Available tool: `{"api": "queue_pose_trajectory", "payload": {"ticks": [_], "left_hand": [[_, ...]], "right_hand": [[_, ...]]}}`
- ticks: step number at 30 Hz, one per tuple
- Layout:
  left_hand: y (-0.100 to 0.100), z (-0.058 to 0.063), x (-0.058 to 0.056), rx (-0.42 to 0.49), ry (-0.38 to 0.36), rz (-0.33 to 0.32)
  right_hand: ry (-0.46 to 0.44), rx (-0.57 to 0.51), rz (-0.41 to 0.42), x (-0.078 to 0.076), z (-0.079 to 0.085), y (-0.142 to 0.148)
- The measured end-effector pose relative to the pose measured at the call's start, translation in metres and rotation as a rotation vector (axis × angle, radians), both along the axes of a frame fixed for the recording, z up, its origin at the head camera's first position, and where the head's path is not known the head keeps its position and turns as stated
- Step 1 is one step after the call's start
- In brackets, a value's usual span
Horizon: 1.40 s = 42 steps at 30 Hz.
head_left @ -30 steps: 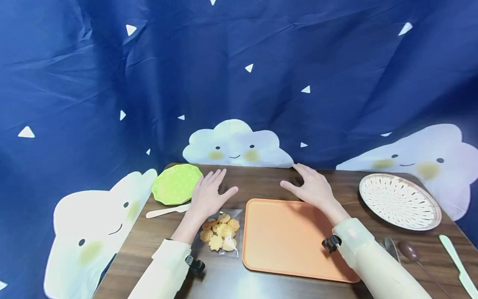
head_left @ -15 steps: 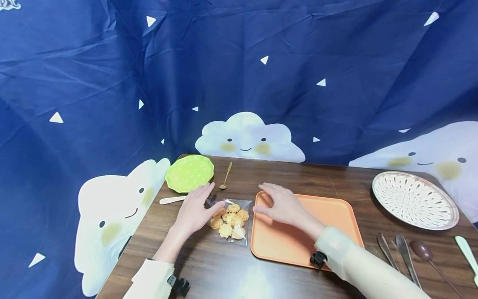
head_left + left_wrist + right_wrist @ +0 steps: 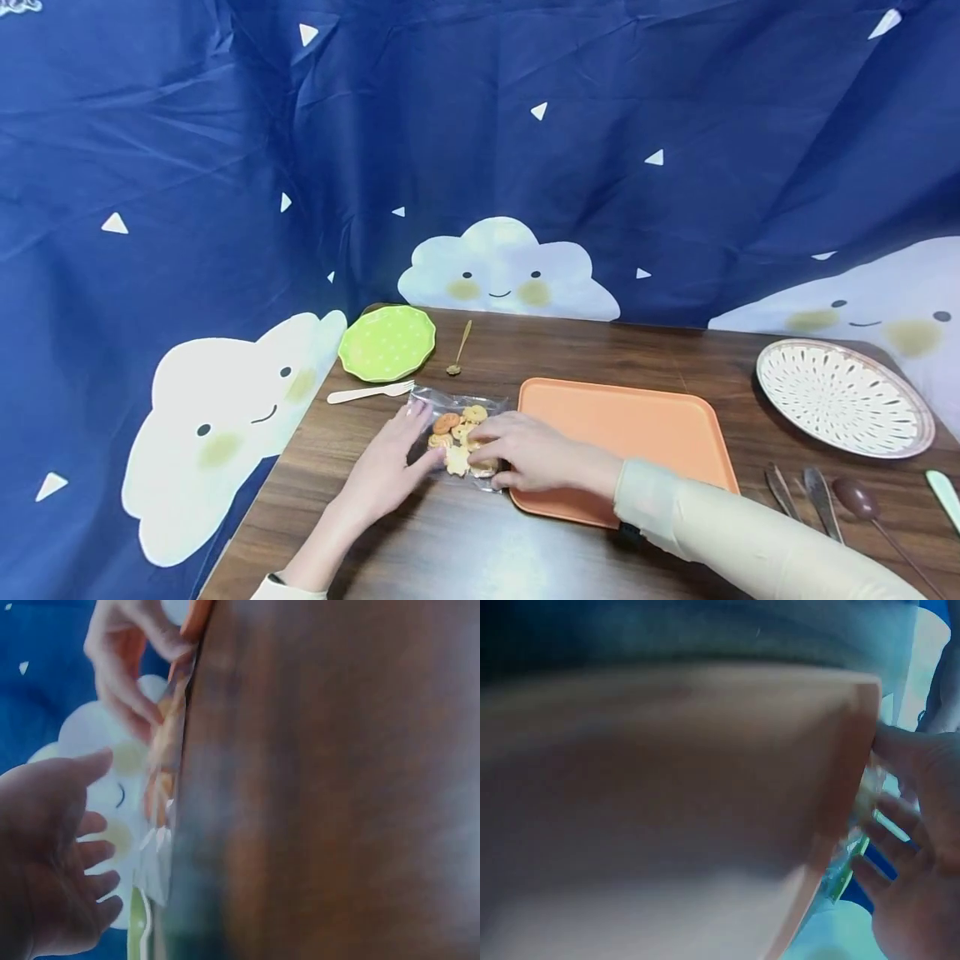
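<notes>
A clear plastic bag of cookies (image 3: pixel 454 460) lies on the table just left of an orange tray (image 3: pixel 622 417). My left hand (image 3: pixel 386 462) is at the bag's left side, fingers spread and thumb pointing toward the cookies. From the right, my right hand (image 3: pixel 528 454) reaches across the tray's left edge, its fingertips over the right part of the bag and covering some cookies. In the left wrist view, the right hand's thumb and fingers stand apart at the bag (image 3: pixel 161 799), and the left hand (image 3: pixel 56 855) has its palm toward it.
At the back left are a green plate (image 3: pixel 386 343), a white fork (image 3: pixel 367 392) and a small gold spoon (image 3: pixel 460 348). A white patterned plate (image 3: pixel 843 398) lies at the right, with metal utensils (image 3: pixel 821 500), a brown ladle-like spoon (image 3: pixel 857 498) and a pale green-handled utensil (image 3: pixel 943 496) in front.
Both hands have come back from the far side of the table and down to the cookie bag. The right hand has moved left across the tray onto the bag. The head view has shifted slightly.
</notes>
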<state>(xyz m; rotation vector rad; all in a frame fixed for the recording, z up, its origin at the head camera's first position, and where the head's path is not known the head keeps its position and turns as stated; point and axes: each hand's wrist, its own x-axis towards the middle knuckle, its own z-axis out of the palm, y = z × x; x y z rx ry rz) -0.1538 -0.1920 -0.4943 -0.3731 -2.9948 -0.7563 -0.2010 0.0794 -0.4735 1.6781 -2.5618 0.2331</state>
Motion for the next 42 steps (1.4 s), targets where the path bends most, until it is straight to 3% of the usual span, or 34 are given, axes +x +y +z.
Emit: {"api": "queue_pose_trajectory", "payload": {"ticks": [5,9,19,27,42], "left_hand": [[0.004,-0.007,0.012,-0.063,-0.022,-0.040],[0.001,-0.011,0.018,-0.075,-0.033,-0.057],[-0.008,-0.014,0.021,-0.050,-0.076,-0.095],[-0.017,-0.019,0.027,-0.060,-0.078,-0.077],[-0.024,-0.021,0.032,-0.061,-0.083,-0.077]], "right_hand": [[0.125,-0.042,0.118,0.002,-0.001,-0.001],[0.160,-0.050,0.181,0.003,-0.004,-0.004],[0.138,-0.007,0.206,0.007,-0.001,-0.012],[0.116,-0.060,0.272,0.003,-0.007,-0.021],[0.092,-0.101,0.320,0.003,-0.018,-0.024]]}}
